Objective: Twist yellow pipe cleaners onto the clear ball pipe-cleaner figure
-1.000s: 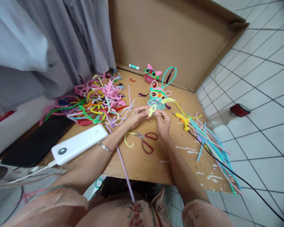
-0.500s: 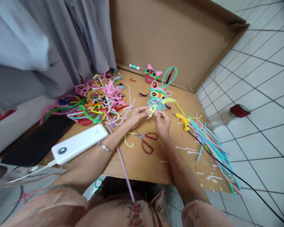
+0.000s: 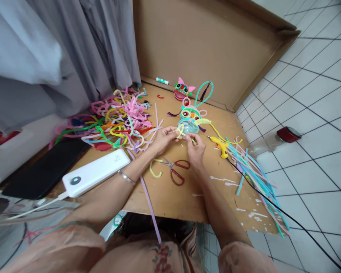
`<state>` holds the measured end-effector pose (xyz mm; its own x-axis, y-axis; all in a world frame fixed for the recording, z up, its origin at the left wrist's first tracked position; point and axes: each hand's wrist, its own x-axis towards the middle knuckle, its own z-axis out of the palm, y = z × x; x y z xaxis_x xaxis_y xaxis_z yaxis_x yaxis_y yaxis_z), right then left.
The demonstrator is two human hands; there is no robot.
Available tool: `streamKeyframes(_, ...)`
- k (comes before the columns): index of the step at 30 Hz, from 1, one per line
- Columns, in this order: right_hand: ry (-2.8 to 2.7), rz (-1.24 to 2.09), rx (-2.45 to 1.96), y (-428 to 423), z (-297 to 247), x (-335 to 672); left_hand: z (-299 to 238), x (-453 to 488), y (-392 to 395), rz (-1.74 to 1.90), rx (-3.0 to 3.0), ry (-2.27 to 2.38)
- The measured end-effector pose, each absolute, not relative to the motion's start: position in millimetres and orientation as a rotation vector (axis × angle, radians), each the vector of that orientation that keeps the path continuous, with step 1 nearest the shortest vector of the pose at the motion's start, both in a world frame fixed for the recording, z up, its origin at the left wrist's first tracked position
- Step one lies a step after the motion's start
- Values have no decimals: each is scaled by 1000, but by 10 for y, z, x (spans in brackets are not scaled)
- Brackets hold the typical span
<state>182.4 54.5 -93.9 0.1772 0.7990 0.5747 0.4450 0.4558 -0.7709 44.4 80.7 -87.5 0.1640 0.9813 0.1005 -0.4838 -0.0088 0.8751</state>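
Observation:
My left hand (image 3: pixel 164 138) and my right hand (image 3: pixel 195 148) both pinch a short yellow pipe cleaner (image 3: pixel 182 131), bent into a loop between them. Just behind the loop stands a pipe-cleaner creature (image 3: pixel 190 118) with big eyes and teal ears. Red-handled scissors (image 3: pixel 176 168) lie on the cardboard sheet (image 3: pixel 170 197) right under my hands, beside a yellow hook-shaped pipe cleaner piece (image 3: pixel 154 169).
A tangled heap of coloured pipe cleaners (image 3: pixel 118 121) lies at the left. A yellow glue gun (image 3: pixel 220 144) and a fan of straight pipe cleaners (image 3: pixel 255 174) sit at the right. A white power bank (image 3: pixel 96 172), a second small figure (image 3: pixel 182 89), a glue stick (image 3: pixel 161 80) and a red-lidded jar (image 3: pixel 285 134) are around.
My hands have bent the yellow pipe cleaner into a tighter loop and shifted slightly upward, toward the creature.

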Motion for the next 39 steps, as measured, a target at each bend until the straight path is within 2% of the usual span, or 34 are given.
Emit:
streamKeyframes(10, -1668, -15, -1215, 498, -885, 1805, -876, 471, 812, 1363, 892, 744)
streamKeyframes(25, -1822, -72, -894, 490, -882, 1844, -931, 432, 898, 1435, 952, 821)
streamKeyframes(34, -1668, -55, -1045, 467, -747, 1927, -853, 413, 810, 1244, 1292, 878)
streamKeyframes(39, -1505, 229, -1083, 533, -684, 1964, -880, 409, 784, 1133, 1419, 823)
